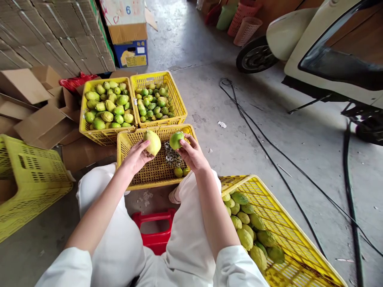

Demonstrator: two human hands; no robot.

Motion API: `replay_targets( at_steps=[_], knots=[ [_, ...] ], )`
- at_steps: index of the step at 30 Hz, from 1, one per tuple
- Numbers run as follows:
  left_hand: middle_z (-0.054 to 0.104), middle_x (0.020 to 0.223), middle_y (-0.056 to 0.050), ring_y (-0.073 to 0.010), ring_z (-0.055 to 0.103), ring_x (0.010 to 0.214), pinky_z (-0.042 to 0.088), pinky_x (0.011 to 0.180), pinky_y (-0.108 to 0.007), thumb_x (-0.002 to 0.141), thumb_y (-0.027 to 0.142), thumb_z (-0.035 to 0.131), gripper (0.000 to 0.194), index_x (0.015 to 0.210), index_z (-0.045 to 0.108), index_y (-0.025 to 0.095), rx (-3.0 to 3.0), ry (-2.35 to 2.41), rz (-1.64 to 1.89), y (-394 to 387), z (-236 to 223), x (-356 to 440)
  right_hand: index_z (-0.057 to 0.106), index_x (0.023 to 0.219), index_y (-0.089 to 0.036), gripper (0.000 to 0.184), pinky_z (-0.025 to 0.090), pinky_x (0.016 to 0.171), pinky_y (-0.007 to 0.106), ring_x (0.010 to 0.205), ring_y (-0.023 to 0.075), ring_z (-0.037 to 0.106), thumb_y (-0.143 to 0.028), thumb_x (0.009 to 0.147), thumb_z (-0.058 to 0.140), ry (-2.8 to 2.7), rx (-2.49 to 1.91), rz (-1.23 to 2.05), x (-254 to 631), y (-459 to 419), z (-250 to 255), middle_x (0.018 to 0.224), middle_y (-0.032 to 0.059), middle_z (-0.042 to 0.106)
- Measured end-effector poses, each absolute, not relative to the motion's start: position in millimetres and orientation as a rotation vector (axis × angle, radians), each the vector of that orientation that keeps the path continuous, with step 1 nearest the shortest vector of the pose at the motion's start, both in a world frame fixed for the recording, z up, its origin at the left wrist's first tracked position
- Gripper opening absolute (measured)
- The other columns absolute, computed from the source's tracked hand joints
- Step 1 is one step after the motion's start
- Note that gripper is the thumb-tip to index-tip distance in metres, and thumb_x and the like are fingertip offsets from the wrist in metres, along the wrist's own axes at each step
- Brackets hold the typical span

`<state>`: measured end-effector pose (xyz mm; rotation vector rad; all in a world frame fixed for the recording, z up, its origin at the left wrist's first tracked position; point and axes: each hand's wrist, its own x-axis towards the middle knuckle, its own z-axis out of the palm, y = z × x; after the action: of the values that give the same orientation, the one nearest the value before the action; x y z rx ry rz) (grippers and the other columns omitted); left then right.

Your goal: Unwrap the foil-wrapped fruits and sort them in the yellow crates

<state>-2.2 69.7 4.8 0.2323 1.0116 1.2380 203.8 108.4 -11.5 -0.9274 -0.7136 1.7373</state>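
Note:
A pale yellow lemon (pixel 153 143) is held by my left hand (pixel 138 154), its fingers closed round the near side. My right hand (pixel 193 151) grips a smaller green lemon (pixel 176 140) between thumb and fingers. Both fruits are held up over a yellow plastic crate (pixel 143 182) in front of my knees. In that crate lie a couple of greenish lemons (pixel 178 172) and some crumpled clear plastic (pixel 172 156). Behind it stand a crate of larger yellow-green lemons (pixel 109 105) at left and a crate of small greener ones (pixel 154 103) at right.
At my right, a tilted yellow crate (pixel 287 211) holds more lemons. Another yellow crate (pixel 38 179) and open cardboard boxes (pixel 38 123) stand at left. A red stool (pixel 155 235) is under me. Black cables (pixel 269 147) cross the floor near a parked scooter (pixel 299 48).

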Motion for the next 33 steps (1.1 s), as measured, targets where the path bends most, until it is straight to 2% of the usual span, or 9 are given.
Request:
replay_targets(
  at_steps=[4,8,11,17,21,24,26,30,33],
  knots=[
    [0.075,0.104,-0.005,-0.0163,0.071,0.088,0.061,0.076,-0.026,0.074,0.028,0.086,0.036,0.103,0.066,0.02,0.161,0.981,1.268,66,12,2,0.065,0.09,-0.026,0.046,0.064,0.083,0.03,0.082,0.0149,0.073,-0.04,0.058,0.095,-0.667,-0.912,1.776,199,108,-12,0.088,-0.004,0.073],
    [0.074,0.104,-0.006,-0.0188,0.072,0.093,0.061,0.077,-0.029,0.08,0.028,0.08,0.031,0.106,0.065,0.021,0.108,0.995,1.283,68,15,0,0.067,0.105,-0.027,0.048,0.065,0.085,0.035,0.095,0.0223,0.077,-0.043,0.066,0.089,-0.666,-0.891,1.818,198,109,-10,0.098,0.0,0.076],
    [0.073,0.103,-0.009,-0.0211,0.071,0.091,0.061,0.074,-0.032,0.082,0.033,0.077,0.031,0.107,0.065,0.019,0.053,0.982,1.242,69,15,-2,0.065,0.113,-0.032,0.054,0.064,0.092,0.037,0.102,0.0223,0.077,-0.038,0.066,0.089,-0.69,-0.856,1.823,200,107,-6,0.105,-0.0015,0.076],
    [0.071,0.102,-0.008,-0.0192,0.069,0.088,0.062,0.08,-0.033,0.08,0.028,0.077,0.03,0.106,0.064,0.02,0.006,0.951,1.329,71,15,-3,0.055,0.093,-0.031,0.053,0.063,0.093,0.041,0.097,0.0204,0.076,-0.034,0.059,0.095,-0.669,-0.871,1.803,202,105,-7,0.098,-0.004,0.075],
    [0.07,0.098,-0.006,-0.0166,0.066,0.085,0.06,0.076,-0.028,0.079,0.024,0.074,0.027,0.103,0.063,0.02,0.007,1.004,1.418,75,16,-5,0.054,0.087,-0.029,0.05,0.062,0.075,0.028,0.081,0.0143,0.073,-0.046,0.061,0.093,-0.671,-0.91,1.782,203,108,-13,0.088,-0.0072,0.072],
    [0.07,0.097,-0.005,-0.0171,0.065,0.084,0.059,0.076,-0.03,0.078,0.027,0.073,0.025,0.101,0.064,0.02,0.021,1.012,1.422,75,18,-7,0.06,0.096,-0.032,0.045,0.059,0.071,0.023,0.074,0.0109,0.068,-0.044,0.065,0.091,-0.694,-0.911,1.758,203,110,-13,0.091,-0.008,0.072],
    [0.071,0.099,-0.005,-0.0174,0.066,0.086,0.059,0.078,-0.03,0.078,0.027,0.073,0.025,0.1,0.064,0.021,0.032,0.982,1.44,75,18,-7,0.062,0.1,-0.033,0.047,0.061,0.076,0.026,0.077,0.0125,0.071,-0.041,0.064,0.091,-0.699,-0.908,1.772,203,110,-12,0.096,-0.0065,0.074],
    [0.073,0.106,-0.003,-0.0168,0.069,0.099,0.058,0.087,-0.027,0.079,0.021,0.075,0.027,0.104,0.063,0.023,0.045,0.952,1.524,76,16,-6,0.054,0.089,-0.03,0.051,0.062,0.092,0.038,0.094,0.0206,0.077,-0.036,0.059,0.094,-0.679,-0.88,1.808,201,108,-11,0.093,-0.0044,0.075],
    [0.073,0.107,-0.003,-0.0169,0.069,0.105,0.058,0.091,-0.026,0.078,0.019,0.076,0.031,0.106,0.063,0.023,0.029,0.978,1.546,78,14,-5,0.052,0.09,-0.03,0.049,0.063,0.09,0.039,0.1,0.0223,0.076,-0.04,0.063,0.091,-0.682,-0.907,1.81,201,108,-13,0.091,-0.0039,0.075]
  ],
)
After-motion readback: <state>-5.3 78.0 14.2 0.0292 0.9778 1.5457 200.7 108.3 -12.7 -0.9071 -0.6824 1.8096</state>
